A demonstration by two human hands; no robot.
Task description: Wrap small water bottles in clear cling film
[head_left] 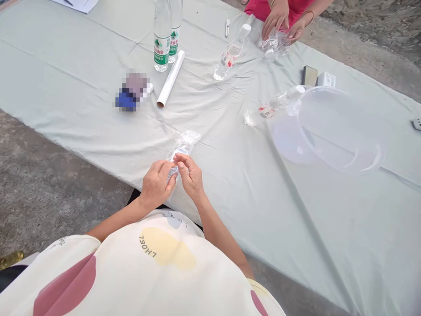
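Both my hands meet at the near edge of the pale green cloth [98, 109], holding a small clear plastic bottle [184, 145] wrapped in film, lying with its far end on the cloth. My left hand [157, 183] is closed around the bottle's near end. My right hand [190, 175] pinches the same end from the right, fingers pressed together.
A large clear plastic basin [332, 127] lies right, an empty bottle [272, 107] beside it. Two upright water bottles [162, 39], a film roll [171, 79], and a lying bottle [232, 52] sit farther back. Another person's hands [283, 22] handle a bottle at the far edge. A phone [309, 75] lies nearby.
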